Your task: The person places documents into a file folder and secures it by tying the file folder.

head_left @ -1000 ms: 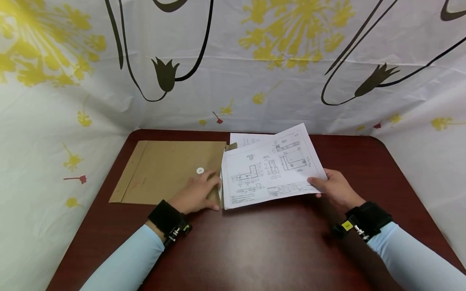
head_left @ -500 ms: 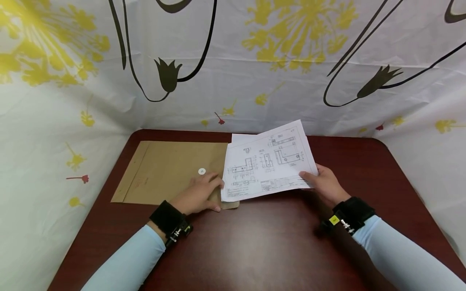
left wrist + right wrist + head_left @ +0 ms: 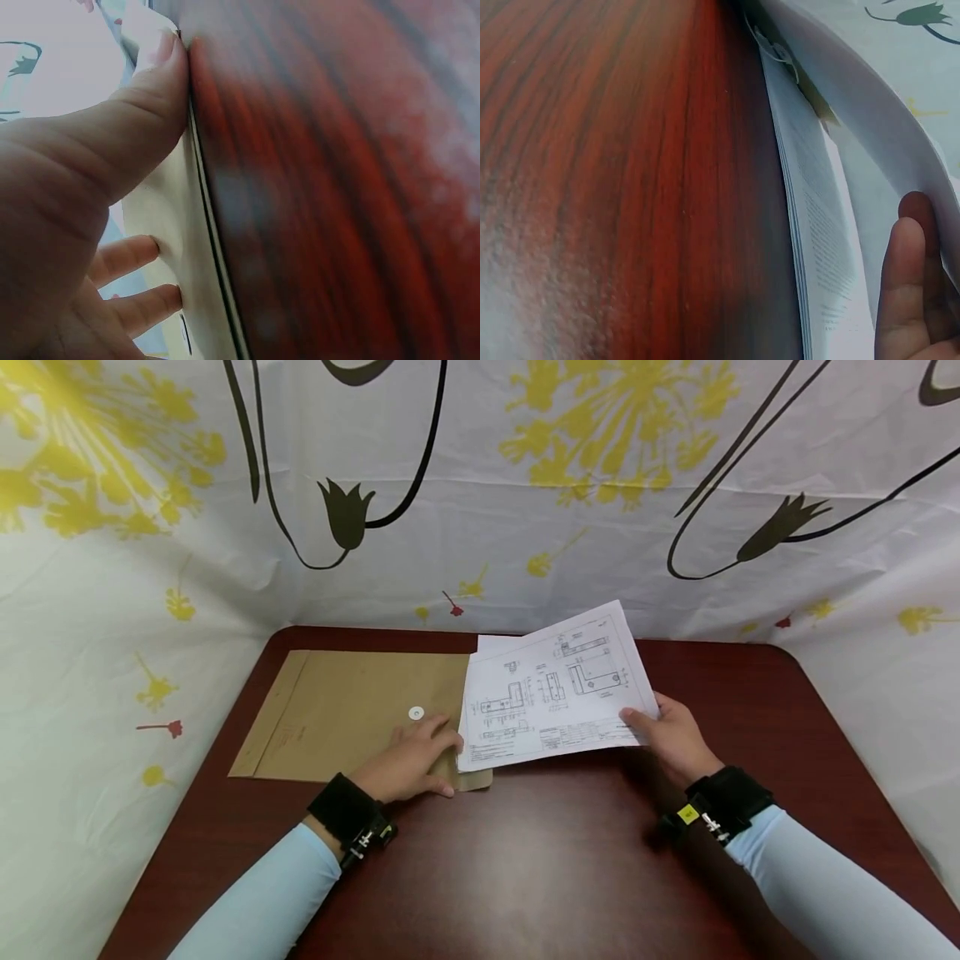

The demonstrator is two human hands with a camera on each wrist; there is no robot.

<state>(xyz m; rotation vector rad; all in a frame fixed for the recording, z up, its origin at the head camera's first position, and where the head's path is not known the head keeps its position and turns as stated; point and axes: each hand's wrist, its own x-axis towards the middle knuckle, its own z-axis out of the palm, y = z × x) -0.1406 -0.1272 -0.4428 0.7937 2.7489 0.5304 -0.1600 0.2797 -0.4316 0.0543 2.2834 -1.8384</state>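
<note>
A brown paper envelope point(image 3: 352, 710) with a white round button point(image 3: 416, 713) lies flat at the back left of the table. My left hand point(image 3: 408, 760) rests on its right end, fingertips on the top face and thumb along the front edge. Between thumb and fingers my right hand point(image 3: 671, 739) pinches the right side of some sheets with technical drawings point(image 3: 555, 693). They are raised and tilted over the envelope's open end, their left edge right by my left fingertips. Beneath them, a stack of printed pages point(image 3: 825, 255) lies on the table.
The dark red-brown wooden table point(image 3: 525, 868) has rounded back corners. A white cloth point(image 3: 420, 527) with yellow and dark flower prints hangs behind it and at both sides. A brown flap with a string point(image 3: 780, 52) shows under the raised sheets in the right wrist view.
My right hand has moved left with the sheets, which now overlap the envelope's open end more. The flap's front corner has come into view below them. My left hand has stayed on the envelope.
</note>
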